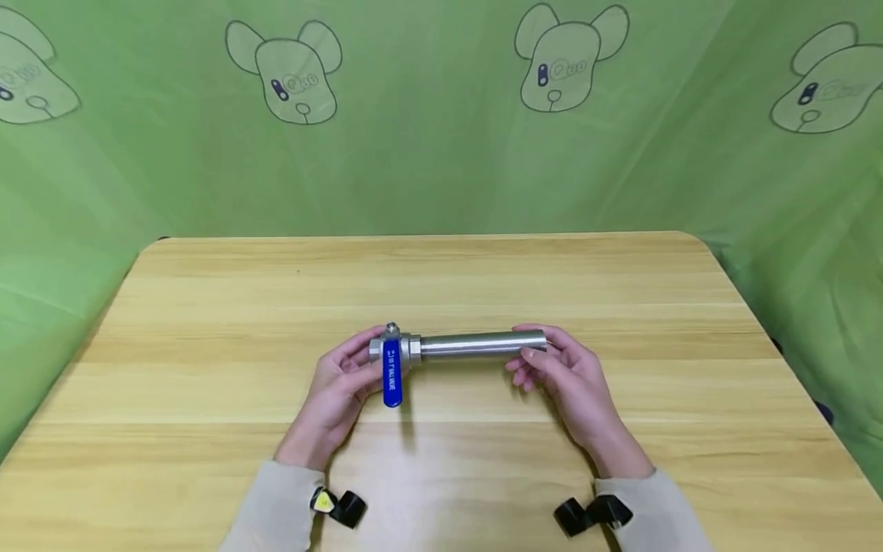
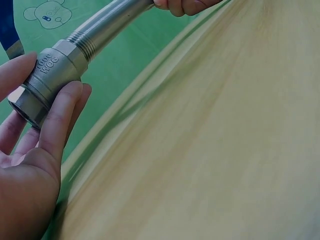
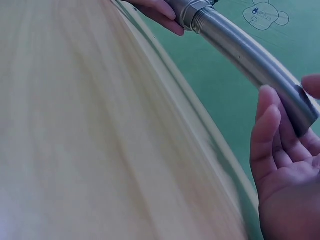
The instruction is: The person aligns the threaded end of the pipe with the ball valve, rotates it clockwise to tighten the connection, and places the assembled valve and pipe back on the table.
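Observation:
A steel ball valve (image 1: 405, 349) with a blue lever handle (image 1: 392, 376) is joined to a straight metal pipe (image 1: 476, 344), held level above the table. My left hand (image 1: 338, 391) grips the valve body, thumb on the near side and fingers behind it. In the left wrist view the pipe's threads (image 2: 81, 44) show where they enter the valve (image 2: 56, 70), which is marked "1000 WOG". At the pipe's free end my right hand (image 1: 569, 383) pinches the pipe between thumb and fingers. The lever points toward me, across the pipe's line.
The wooden table (image 1: 441, 276) spreads beneath both hands, with rounded far corners. A green cloth (image 1: 428, 169) printed with bear-like heads hangs behind it and at the sides. Black wrist cameras (image 1: 349, 509) are strapped over the grey sleeves (image 1: 276, 510).

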A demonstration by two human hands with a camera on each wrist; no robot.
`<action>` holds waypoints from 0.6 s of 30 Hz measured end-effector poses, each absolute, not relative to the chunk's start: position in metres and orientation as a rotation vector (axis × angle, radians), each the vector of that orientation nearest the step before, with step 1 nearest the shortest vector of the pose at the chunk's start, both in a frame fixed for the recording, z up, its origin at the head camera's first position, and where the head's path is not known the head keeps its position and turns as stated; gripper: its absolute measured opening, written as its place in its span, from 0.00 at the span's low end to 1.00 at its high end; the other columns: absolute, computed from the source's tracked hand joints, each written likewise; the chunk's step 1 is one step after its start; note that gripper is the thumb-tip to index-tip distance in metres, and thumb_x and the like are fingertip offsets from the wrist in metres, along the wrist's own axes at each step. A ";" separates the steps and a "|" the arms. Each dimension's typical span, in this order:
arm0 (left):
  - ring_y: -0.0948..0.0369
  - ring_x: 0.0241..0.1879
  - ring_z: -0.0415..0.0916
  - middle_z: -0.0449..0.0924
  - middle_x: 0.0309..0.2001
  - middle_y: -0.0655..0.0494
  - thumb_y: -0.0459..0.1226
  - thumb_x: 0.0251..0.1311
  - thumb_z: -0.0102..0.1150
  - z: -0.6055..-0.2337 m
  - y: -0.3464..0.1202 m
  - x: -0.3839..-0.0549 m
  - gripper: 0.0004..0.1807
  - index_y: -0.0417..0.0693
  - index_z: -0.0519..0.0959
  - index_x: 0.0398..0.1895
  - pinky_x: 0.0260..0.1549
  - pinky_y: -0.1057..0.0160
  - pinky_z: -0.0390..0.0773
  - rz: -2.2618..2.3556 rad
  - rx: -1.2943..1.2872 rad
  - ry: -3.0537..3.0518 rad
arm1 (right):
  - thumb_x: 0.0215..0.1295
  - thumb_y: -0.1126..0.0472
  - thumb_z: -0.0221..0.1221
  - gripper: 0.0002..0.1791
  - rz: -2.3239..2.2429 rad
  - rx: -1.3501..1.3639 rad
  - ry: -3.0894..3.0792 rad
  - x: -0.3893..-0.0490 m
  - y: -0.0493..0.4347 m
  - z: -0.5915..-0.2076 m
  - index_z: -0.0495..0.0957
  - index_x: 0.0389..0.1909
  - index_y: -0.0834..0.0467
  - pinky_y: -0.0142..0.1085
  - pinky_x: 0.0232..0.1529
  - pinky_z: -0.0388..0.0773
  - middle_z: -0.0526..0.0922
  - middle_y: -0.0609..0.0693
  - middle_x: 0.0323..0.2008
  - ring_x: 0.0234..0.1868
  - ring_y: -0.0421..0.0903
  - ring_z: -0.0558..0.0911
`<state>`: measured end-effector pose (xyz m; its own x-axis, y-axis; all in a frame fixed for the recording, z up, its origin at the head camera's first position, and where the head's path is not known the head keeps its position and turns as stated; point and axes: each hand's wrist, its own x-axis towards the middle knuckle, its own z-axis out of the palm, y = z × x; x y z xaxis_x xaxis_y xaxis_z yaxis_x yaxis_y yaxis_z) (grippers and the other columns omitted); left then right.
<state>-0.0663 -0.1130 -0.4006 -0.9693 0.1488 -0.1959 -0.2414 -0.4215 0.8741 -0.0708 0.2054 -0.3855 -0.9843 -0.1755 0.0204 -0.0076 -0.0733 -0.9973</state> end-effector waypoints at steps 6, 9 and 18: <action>0.62 0.44 0.90 0.92 0.49 0.58 0.19 0.66 0.59 -0.401 -0.114 -0.068 0.31 0.36 0.72 0.73 0.55 0.59 0.93 2.462 -0.145 1.535 | 0.82 0.62 0.58 0.08 -2.189 -0.164 2.052 -0.071 0.206 -0.387 0.81 0.54 0.58 0.29 0.30 0.88 0.93 0.46 0.33 0.30 0.39 0.88; 0.62 0.45 0.91 0.91 0.51 0.58 0.19 0.67 0.58 -0.401 -0.113 -0.067 0.33 0.35 0.70 0.76 0.58 0.57 0.92 2.468 -0.148 1.523 | 0.80 0.62 0.61 0.06 -2.166 -0.091 2.147 -0.070 0.206 -0.386 0.84 0.50 0.56 0.29 0.35 0.90 0.92 0.45 0.35 0.34 0.40 0.89; 0.61 0.44 0.90 0.91 0.51 0.56 0.20 0.66 0.59 -0.403 -0.112 -0.067 0.31 0.37 0.73 0.73 0.56 0.58 0.92 2.480 -0.143 1.524 | 0.77 0.63 0.64 0.09 -2.174 -0.046 2.189 -0.073 0.206 -0.386 0.85 0.52 0.61 0.30 0.39 0.91 0.89 0.46 0.37 0.34 0.39 0.87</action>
<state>-0.0666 -0.1117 -0.4031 -0.9696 0.1411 -0.2000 -0.2422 -0.4342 0.8677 -0.0726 0.2063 -0.3859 -0.9980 -0.0606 -0.0189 0.0185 0.0070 -0.9998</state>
